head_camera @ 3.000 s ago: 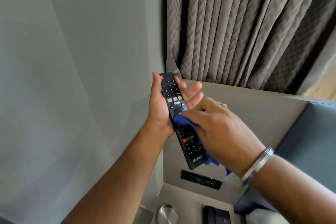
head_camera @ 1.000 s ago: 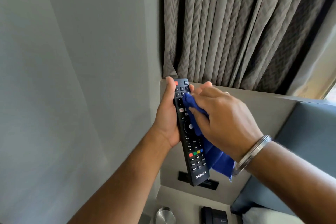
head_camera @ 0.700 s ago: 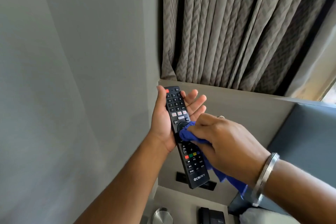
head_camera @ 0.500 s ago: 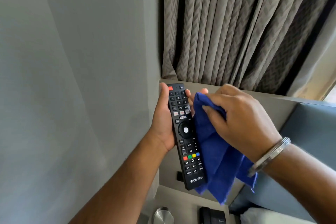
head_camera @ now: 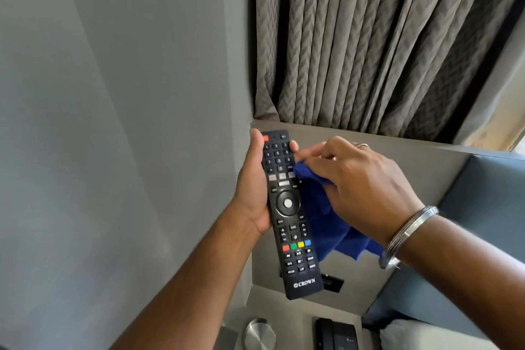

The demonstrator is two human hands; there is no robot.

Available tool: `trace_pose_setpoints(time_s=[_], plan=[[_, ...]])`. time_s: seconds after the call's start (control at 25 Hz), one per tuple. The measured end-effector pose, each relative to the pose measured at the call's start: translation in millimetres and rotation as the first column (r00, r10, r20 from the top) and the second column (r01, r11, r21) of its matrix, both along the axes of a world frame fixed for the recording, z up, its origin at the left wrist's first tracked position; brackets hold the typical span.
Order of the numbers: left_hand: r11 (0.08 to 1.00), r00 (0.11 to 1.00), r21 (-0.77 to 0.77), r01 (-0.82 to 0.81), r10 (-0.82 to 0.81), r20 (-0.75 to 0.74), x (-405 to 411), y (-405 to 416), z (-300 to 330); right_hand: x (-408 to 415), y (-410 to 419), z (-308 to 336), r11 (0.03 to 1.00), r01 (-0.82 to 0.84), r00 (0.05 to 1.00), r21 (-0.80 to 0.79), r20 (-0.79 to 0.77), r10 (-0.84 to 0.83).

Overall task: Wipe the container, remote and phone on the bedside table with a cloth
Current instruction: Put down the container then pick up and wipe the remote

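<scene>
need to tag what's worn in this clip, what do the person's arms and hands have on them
Both forearms are bare, with no sleeves in view. The right hand has a silver-coloured ring on one finger, and a silver-coloured metal bangle with ridged lines sits at that wrist. The left hand shows no ring, watch or band.
</scene>
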State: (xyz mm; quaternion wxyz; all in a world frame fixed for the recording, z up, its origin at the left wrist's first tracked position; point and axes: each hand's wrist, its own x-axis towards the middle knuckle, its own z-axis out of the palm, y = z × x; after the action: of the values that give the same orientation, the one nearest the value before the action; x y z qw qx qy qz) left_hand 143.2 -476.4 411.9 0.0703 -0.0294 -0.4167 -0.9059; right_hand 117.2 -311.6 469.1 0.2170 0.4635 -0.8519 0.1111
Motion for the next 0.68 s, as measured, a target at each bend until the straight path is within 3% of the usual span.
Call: trace_pose_setpoints(time_s=[0.2,0.32,0.48,0.68], plan=[[0.994,0.997,0.102,0.029,-0.022,-0.07,-5.3,-10.2,17.5,15.5,-2.7,5.1,0.984,-0.086,0.996,-0.153,0.018,0.09],[0.996,0.998,0.09,0.019,-0.014,-0.057,-10.5,-4.2,23.6,20.4,-4.6,3.0,0.993,-0.115,0.992,-0.039,0.045,0.116],[0.968,0.998,0.247,-0.053,0.056,-0.004,-16.9,-3.7,28.3,27.6,10.6,-12.1,0.988,-0.156,0.98,-0.006,0.121,0.156],[0.951,0.994,0.293,-0.095,0.105,-0.016,-20.2,-11.5,22.0,30.2,38.3,-27.0,0.973,-0.213,0.97,0.091,0.136,0.2]])
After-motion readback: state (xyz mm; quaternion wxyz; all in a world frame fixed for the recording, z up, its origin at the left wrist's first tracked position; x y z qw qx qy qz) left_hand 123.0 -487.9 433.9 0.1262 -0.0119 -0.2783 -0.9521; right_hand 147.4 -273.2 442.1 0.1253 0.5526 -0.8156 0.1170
